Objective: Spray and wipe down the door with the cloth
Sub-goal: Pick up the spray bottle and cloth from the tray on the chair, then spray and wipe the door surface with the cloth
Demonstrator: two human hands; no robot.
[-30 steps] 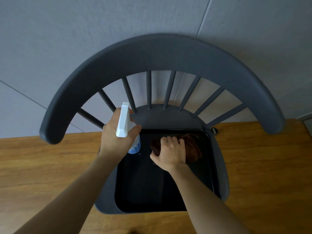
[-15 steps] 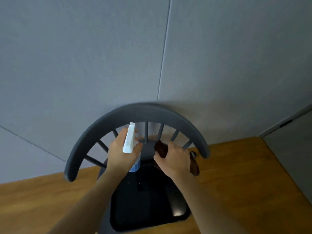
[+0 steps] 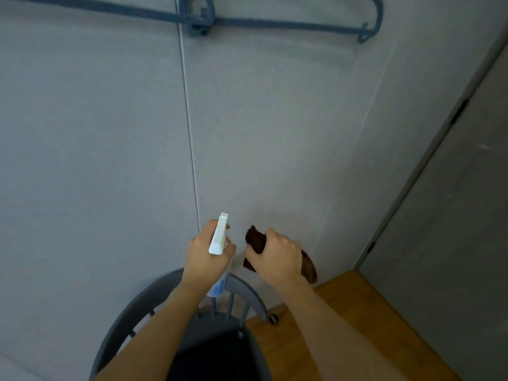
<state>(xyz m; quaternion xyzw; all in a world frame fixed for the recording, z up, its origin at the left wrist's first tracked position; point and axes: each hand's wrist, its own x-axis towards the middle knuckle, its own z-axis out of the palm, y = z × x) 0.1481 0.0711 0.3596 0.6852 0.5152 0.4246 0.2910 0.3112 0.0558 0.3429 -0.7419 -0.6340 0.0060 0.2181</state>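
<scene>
With left hand gripping spray bottle and right hand clutching cloth, both lifted off chair: pre-spray, next likely aim nozzle at door, squeeze.

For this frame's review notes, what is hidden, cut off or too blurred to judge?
- White spray bottle: the left hand covers its body, so the fill level is unknown.
- Dark brown cloth: the right hand covers its middle, hiding its full shape.
- Dark grey wooden chair: seat hidden by both forearms and the bottom edge.
- Blue hanger-like shape: blurred, cut by the top edge.
- Grey panelled door: wetness unreadable.
</scene>
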